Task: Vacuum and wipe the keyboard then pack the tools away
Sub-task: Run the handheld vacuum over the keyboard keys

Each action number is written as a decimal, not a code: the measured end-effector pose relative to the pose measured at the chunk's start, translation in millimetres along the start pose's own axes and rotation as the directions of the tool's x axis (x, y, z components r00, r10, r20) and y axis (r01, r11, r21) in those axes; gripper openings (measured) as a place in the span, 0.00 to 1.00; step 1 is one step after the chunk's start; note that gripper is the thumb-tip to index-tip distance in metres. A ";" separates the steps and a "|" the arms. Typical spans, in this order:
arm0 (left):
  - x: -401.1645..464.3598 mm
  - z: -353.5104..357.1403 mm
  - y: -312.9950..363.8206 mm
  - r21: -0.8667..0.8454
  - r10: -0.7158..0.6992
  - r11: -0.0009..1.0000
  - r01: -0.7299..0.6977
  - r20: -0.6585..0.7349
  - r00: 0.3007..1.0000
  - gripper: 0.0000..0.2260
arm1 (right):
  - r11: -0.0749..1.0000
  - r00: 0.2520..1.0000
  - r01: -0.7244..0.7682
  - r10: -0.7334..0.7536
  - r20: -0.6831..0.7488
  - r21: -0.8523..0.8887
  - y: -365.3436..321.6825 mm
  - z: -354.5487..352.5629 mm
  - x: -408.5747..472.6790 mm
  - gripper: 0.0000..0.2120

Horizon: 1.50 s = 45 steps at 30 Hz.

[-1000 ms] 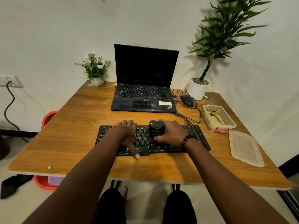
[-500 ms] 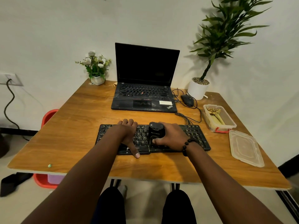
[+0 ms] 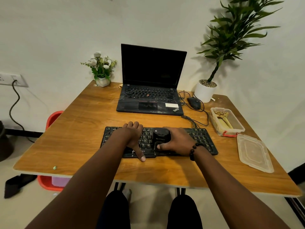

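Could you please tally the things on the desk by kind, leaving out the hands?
Keyboards: 1
Handheld vacuums: 1
Laptops: 1
Mice: 1
Potted plants: 2
Plastic boxes: 1
Loose lids: 1
Total: 8

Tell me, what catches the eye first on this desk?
Two hands sit on a black keyboard at the near middle of the wooden desk: the right hand grips a small black vacuum standing on the keys, and the left hand rests on the keyboard beside it. Behind them sits an open laptop with a dark screen.
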<state>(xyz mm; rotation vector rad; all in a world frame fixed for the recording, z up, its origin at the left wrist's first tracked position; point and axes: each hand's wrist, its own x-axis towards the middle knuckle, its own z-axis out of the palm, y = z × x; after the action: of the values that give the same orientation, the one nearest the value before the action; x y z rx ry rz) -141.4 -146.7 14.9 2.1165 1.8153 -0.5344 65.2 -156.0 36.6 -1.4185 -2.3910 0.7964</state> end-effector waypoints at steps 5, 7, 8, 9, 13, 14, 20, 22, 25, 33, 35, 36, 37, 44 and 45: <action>-1.8 -1.5 1.2 0.014 0.007 1.000 -0.007 -0.001 1.000 0.65 | 1.000 0.997 -0.009 0.010 -0.080 0.003 -0.9 -3.5 2.4 0.18; -3.6 -2.2 1.9 0.028 0.006 1.000 -0.006 0.000 1.000 0.65 | 1.000 1.000 0.006 -0.007 0.011 0.022 0.2 -2.6 -0.5 0.20; -4.1 -2.8 2.4 0.033 0.007 0.999 -0.007 0.003 1.000 0.65 | 0.999 0.999 0.010 -0.012 0.048 0.040 0.3 -2.8 -2.8 0.21; -4.7 -3.3 2.8 0.034 0.008 0.999 -0.009 0.007 1.000 0.65 | 0.999 0.999 0.009 -0.011 0.045 0.048 0.6 -2.7 -4.6 0.22; -5.6 -4.9 4.0 0.027 0.008 1.000 -0.009 0.016 1.000 0.64 | 1.000 0.999 0.003 -0.003 -0.035 0.018 4.4 0.9 -8.9 0.22; -5.6 -4.6 3.6 0.026 0.007 1.000 -0.007 0.018 1.000 0.64 | 1.000 1.000 0.010 -0.010 0.002 0.019 3.8 2.0 -9.7 0.23; -7.1 -4.6 4.4 0.027 0.008 1.000 -0.008 0.010 1.000 0.64 | 0.999 1.000 0.000 0.001 -0.020 0.050 3.2 5.7 -9.7 0.24; -7.1 -4.9 3.8 0.020 0.004 1.000 -0.005 0.013 1.000 0.64 | 0.991 0.999 -0.027 0.031 -0.031 0.132 2.4 5.7 -8.4 0.24; -4.3 -4.3 3.3 0.014 0.002 1.000 -0.002 0.022 1.000 0.64 | 0.997 0.988 -0.023 0.035 -0.153 0.079 2.6 6.1 -4.2 0.22; -2.7 -2.5 2.6 0.013 0.007 1.000 -0.007 0.012 1.000 0.64 | 0.999 0.995 -0.009 0.013 -0.103 0.038 -5.6 11.4 4.3 0.21; -1.6 -2.0 1.6 0.013 0.003 1.000 -0.004 0.015 1.000 0.65 | 1.000 1.000 0.009 -0.009 0.008 0.014 -9.5 9.2 5.6 0.22; -1.0 -1.7 0.9 0.010 0.004 1.000 -0.004 0.015 1.000 0.65 | 1.000 1.000 0.011 -0.012 0.022 0.022 -10.4 7.6 6.3 0.23; -0.7 -1.5 0.3 0.008 0.007 1.000 -0.007 0.012 1.000 0.65 | 0.999 1.000 0.001 -0.001 -0.006 0.045 -11.0 6.3 6.9 0.23; 0.0 0.2 -1.1 0.000 0.003 1.000 -0.003 0.004 1.000 0.65 | 0.999 0.995 -0.031 0.027 0.100 0.037 -12.0 -2.3 10.5 0.24; 0.0 -0.3 -0.9 0.005 0.003 1.000 -0.003 0.006 1.000 0.65 | 0.997 0.998 -0.039 0.035 0.050 0.070 -11.8 -2.7 11.1 0.25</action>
<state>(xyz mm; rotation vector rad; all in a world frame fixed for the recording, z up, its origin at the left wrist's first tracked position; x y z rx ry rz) -142.2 -146.4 15.2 2.1182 1.8086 -0.5441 52.4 -150.0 44.9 -1.4358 -2.3533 0.9253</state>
